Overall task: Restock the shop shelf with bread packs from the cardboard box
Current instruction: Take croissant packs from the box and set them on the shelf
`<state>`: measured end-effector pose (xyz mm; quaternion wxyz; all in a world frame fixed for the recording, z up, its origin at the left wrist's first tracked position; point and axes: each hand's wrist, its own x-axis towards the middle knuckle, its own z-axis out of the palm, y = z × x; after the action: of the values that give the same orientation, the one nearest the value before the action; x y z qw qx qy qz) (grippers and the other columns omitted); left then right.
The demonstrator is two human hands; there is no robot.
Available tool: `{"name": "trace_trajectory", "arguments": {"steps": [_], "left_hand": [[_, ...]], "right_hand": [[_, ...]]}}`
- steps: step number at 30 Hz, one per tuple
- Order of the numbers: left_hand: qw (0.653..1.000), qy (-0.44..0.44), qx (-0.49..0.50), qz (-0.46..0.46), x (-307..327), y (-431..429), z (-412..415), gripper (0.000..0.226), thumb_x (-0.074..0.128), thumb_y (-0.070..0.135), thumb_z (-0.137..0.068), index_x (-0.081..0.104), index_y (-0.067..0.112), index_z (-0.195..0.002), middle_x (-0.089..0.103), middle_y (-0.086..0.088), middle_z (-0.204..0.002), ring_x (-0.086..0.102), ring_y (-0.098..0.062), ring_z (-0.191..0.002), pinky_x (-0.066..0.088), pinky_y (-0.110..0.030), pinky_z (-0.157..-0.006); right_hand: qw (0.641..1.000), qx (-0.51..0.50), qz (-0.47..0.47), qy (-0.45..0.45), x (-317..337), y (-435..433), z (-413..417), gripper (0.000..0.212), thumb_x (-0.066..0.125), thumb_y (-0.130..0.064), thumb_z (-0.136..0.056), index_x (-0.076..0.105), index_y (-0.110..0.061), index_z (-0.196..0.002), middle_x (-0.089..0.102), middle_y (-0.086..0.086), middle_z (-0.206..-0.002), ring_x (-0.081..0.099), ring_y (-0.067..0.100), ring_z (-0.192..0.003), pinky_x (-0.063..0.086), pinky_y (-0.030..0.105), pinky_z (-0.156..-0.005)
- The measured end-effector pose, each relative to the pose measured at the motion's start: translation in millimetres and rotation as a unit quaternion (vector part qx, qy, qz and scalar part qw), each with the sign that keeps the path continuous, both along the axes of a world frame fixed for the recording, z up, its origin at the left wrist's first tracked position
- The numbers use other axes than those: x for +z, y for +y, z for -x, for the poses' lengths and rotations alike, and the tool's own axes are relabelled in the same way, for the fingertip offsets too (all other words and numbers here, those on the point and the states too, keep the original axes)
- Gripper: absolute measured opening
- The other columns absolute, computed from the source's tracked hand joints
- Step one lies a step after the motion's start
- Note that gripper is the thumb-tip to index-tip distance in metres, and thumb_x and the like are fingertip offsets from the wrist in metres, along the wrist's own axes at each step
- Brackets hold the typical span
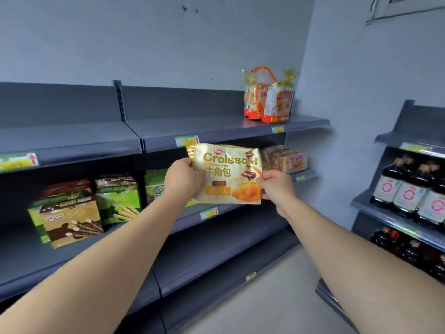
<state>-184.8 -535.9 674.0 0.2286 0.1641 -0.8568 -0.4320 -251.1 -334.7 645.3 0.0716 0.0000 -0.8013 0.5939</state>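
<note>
A cream and yellow croissant pack (227, 174) is held upright in front of the dark grey shelf unit (216, 131), at the height of the second shelf. My left hand (181, 179) grips its left edge and my right hand (277, 185) grips its lower right edge. A second pack edge with orange stripes (190, 151) peeks out behind the top left corner. Behind the pack, on the second shelf, lie clear packs of brown bread (285, 159). The cardboard box is out of view.
Orange and clear gift bags (267, 100) stand on the top shelf at the right. Green and brown biscuit boxes (79, 208) fill the second shelf at the left. A side rack with dark bottles (409, 189) stands at the right. Pale floor (277, 297) lies below.
</note>
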Motion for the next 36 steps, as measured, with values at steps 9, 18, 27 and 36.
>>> {"name": "trace_trajectory", "arguments": {"steps": [9, 18, 27, 36], "left_hand": [[0.999, 0.040, 0.018, 0.003, 74, -78, 57, 0.012, 0.058, 0.020, -0.086, 0.056, 0.022, -0.074, 0.067, 0.001, -0.087, 0.066, -0.027, -0.086, 0.059, -0.044, -0.078], [0.999, 0.020, 0.023, -0.011, 109, -136, 149, 0.039, 0.056, 0.017, -0.090, 0.050, 0.020, -0.129, 0.064, -0.003, -0.110, 0.065, -0.026, -0.097, 0.057, -0.046, -0.085], [0.998, -0.052, 0.041, -0.006, 115, -202, 247, 0.051, 0.048, 0.014, -0.093, 0.031, 0.025, -0.141, 0.057, -0.012, -0.103, 0.054, -0.025, -0.082, 0.046, -0.035, -0.066], [0.994, -0.100, 0.030, -0.042, 105, -270, 334, 0.045, 0.053, 0.013, -0.089, 0.039, 0.019, -0.132, 0.061, -0.013, -0.118, 0.064, -0.031, -0.107, 0.056, -0.049, -0.089]], "right_hand": [[0.995, -0.001, 0.036, 0.089, 71, -91, 73, 0.022, 0.068, -0.018, -0.088, 0.069, -0.013, -0.109, 0.067, 0.004, -0.112, 0.063, 0.025, -0.102, 0.055, 0.044, -0.090], [0.989, 0.084, 0.045, 0.112, 108, -155, 175, 0.028, 0.058, -0.013, -0.094, 0.065, -0.015, -0.121, 0.061, -0.005, -0.109, 0.059, 0.019, -0.107, 0.054, 0.041, -0.094], [0.984, 0.147, 0.023, 0.101, 128, -224, 271, 0.035, 0.050, -0.008, -0.095, 0.056, -0.032, -0.071, 0.062, -0.014, -0.081, 0.065, 0.017, -0.094, 0.056, 0.042, -0.089], [0.977, 0.201, -0.019, 0.062, 125, -282, 357, 0.023, 0.047, -0.006, -0.097, 0.063, -0.019, -0.107, 0.065, -0.001, -0.101, 0.059, 0.011, -0.086, 0.050, 0.024, -0.071]]}}
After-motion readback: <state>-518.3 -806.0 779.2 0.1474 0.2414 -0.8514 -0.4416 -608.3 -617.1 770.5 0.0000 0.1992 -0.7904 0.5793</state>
